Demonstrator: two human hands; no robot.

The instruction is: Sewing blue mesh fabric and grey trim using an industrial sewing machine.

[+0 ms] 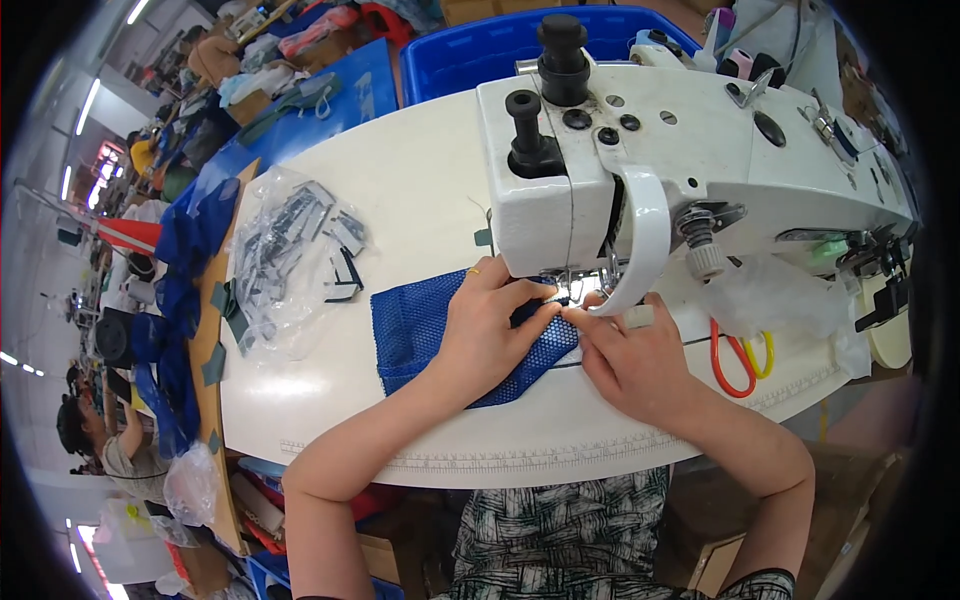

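A piece of blue mesh fabric point(410, 325) lies on the white sewing table, its right end under the needle area of a white sewing machine point(590, 170). My left hand point(480, 325) rests on the mesh, thumb and forefinger pinching its edge close to the presser foot point(572, 285). From the other side my right hand point(630, 355) closes its fingertips on the same edge, almost touching the left fingertips. A pale wrap point(638, 317) circles one right finger. The fabric edge between the fingertips is partly hidden by them and by the machine's white curved guard point(645, 240).
Left on the table is a clear plastic bag point(285, 265) of small grey strips. Red- and yellow-handled scissors point(733, 360) lie to the right. A blue bin point(440, 65) stands behind. Blue mesh point(190, 260) hangs along the left edge. Other people work at far left.
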